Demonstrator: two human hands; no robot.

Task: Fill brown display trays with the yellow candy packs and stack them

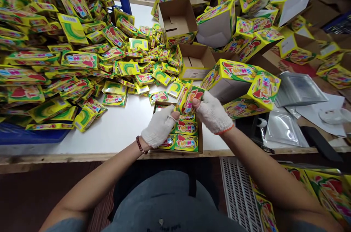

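Observation:
Both hands wear white knitted gloves with bare fingertips. Between them, a small yellow and green candy box (pixel 189 97) printed "TWINS" is held tilted above an open carton (pixel 200 133). My right hand (pixel 214 113) grips its right side, the thumb pressed on its front. At its lower left, my left hand (pixel 159 126) is closed with the thumb on the box's edge. Inside the carton lie several like boxes in rows, such as a TWINS box (pixel 186 142); my left hand and forearm hide part of them.
A large heap of small candy boxes (pixel 79 60) covers the left of the white table (pixel 109 127), partly over a blue tray (pixel 35 135). Empty display cartons (pixel 178 19) stand behind. Clear plastic covers (pixel 285 126) lie at right, with a white plastic crate (pixel 238 188) below the edge.

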